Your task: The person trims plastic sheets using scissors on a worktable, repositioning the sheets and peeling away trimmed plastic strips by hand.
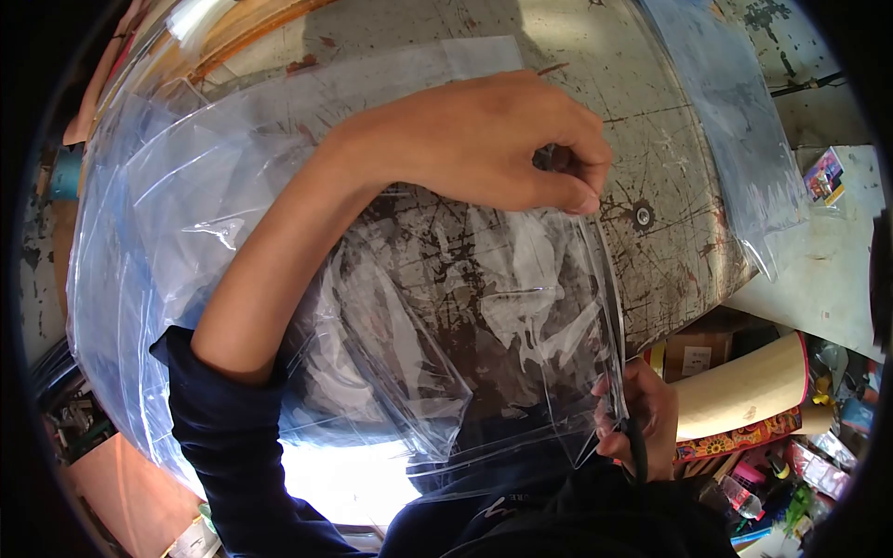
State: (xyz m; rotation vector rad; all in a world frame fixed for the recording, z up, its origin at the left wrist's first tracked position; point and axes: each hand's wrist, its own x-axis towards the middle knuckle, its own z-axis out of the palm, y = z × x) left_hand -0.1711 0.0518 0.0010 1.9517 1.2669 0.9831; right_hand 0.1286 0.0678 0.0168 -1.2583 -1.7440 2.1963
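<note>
My left hand [521, 139] reaches across the worn table, its thumb and fingertips pinched on the edge of a clear plastic sheet [530, 307]. From that pinch the sheet's folded edge runs down toward my body, where my right hand [651, 414] is closed at its lower end. A dark, curved handle [638, 448] shows in my right hand and looks like part of a pair of scissors; the blades are hard to make out against the plastic. The sheet is creased and lies over the table's near side and my lap.
More clear plastic [205, 186] spreads across the left of the scratched table [651, 121]. Another plastic strip [735, 121] hangs over the right edge. At lower right are a cream roll [744, 391], a cardboard box [698, 353] and cluttered small items. A person's arm [93, 84] shows at upper left.
</note>
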